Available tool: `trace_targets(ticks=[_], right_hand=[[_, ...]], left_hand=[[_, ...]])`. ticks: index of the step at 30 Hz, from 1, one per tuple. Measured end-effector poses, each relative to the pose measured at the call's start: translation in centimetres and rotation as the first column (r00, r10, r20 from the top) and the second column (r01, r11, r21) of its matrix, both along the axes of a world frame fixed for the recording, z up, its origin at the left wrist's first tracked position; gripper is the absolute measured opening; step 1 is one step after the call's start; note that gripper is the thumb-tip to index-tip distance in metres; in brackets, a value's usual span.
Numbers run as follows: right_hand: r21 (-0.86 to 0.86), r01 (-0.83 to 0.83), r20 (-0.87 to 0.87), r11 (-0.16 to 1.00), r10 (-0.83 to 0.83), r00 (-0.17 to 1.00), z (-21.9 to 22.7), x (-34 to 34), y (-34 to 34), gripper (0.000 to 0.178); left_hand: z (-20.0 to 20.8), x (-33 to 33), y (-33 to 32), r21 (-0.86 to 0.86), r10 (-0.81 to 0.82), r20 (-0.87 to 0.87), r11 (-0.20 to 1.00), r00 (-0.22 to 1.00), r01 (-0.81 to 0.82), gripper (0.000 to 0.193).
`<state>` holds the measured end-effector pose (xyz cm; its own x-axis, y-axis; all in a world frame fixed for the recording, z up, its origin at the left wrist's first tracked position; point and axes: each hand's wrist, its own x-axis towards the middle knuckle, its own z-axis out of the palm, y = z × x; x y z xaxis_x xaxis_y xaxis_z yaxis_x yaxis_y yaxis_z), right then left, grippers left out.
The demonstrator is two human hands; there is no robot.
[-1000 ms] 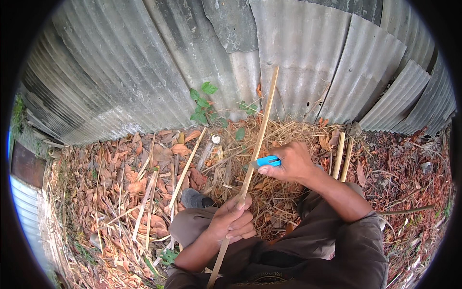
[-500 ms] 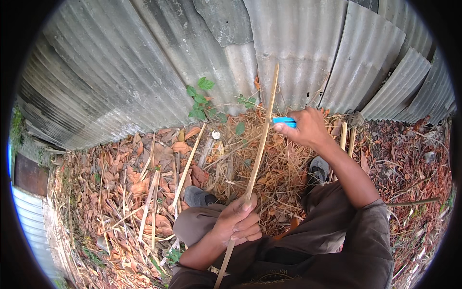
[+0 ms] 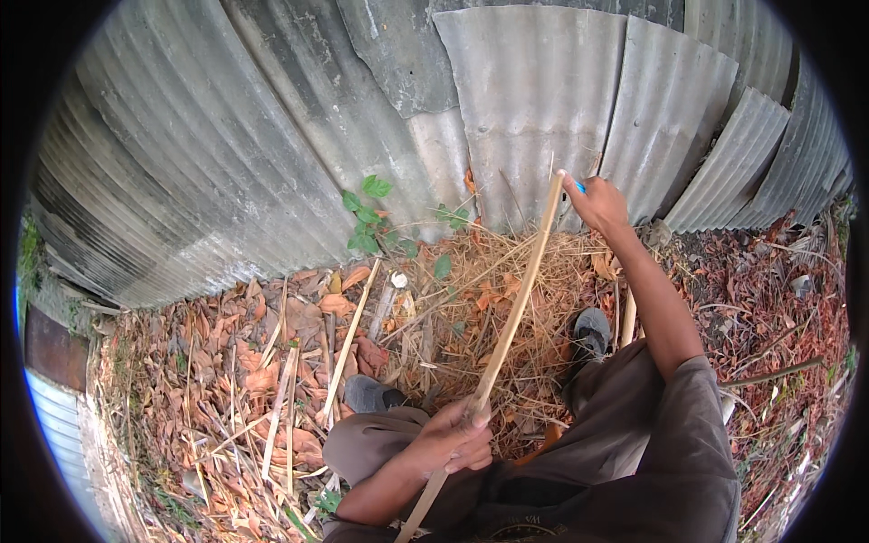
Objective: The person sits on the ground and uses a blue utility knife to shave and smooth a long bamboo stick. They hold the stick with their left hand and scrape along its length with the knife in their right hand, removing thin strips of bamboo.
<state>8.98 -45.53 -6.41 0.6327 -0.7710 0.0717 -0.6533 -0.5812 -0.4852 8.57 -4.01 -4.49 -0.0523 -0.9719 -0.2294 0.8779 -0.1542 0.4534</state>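
Note:
A long, pale bamboo strip (image 3: 516, 330) slants from my lap up toward the metal wall. My left hand (image 3: 453, 439) is wrapped round its lower part, above my left thigh. Up at the far end, my right hand (image 3: 599, 204) is closed round a small blue-handled knife (image 3: 580, 187), mostly covered by the fingers. The right thumb lies against the strip's tip, where a thin sliver sticks up. The blade cannot be made out.
A corrugated metal wall (image 3: 534, 100) stands across the far side, with a green leafy plant (image 3: 366, 217) at its foot. Dry leaves and straw cover the ground. Several loose strips (image 3: 351, 339) lie at left. My shoes (image 3: 367, 395) stand on either side.
My right hand with the blue-handled knife has moved up to the strip's far end. The strip has tilted further right, its lower end still in my left hand. The view has shifted slightly.

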Motion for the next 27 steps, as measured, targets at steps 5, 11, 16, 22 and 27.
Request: trace_targets(ticks=[5, 11, 16, 22, 27], right_hand=[[0.185, 0.374, 0.088, 0.909, -0.394, 0.915, -6.4, -5.1, -10.3, 0.107], [0.261, 0.292, 0.224, 0.92, -0.351, 0.909, -6.6, -14.3, -11.8, 0.083], [0.241, 0.223, 0.396, 0.945, -0.306, 0.866, -14.2, -23.3, -2.6, 0.061], [0.524, 0.252, 0.016, 0.814, -0.305, 0.952, -43.6, -43.8, 21.4, 0.041], [0.751, 0.34, -0.257, 0.565, -0.224, 0.94, -40.5, -41.4, 30.5, 0.038]], left_hand=[[-0.3, 0.5, -0.1, 0.029, 0.098, 0.362, 0.993, 0.927, -0.116, 0.013], [-1.6, 2.7, -0.9, -0.151, 0.406, 0.688, 0.891, 0.602, -0.428, 0.025], [-1.7, 2.9, -1.4, -0.347, 0.573, 0.757, 0.76, 0.314, -0.549, 0.033], [-2.4, 2.1, -6.8, -0.35, 0.519, 0.816, 0.793, 0.254, -0.498, 0.036], [-5.7, 0.9, -7.7, -0.386, 0.605, 0.787, 0.638, 0.123, -0.667, 0.032]])
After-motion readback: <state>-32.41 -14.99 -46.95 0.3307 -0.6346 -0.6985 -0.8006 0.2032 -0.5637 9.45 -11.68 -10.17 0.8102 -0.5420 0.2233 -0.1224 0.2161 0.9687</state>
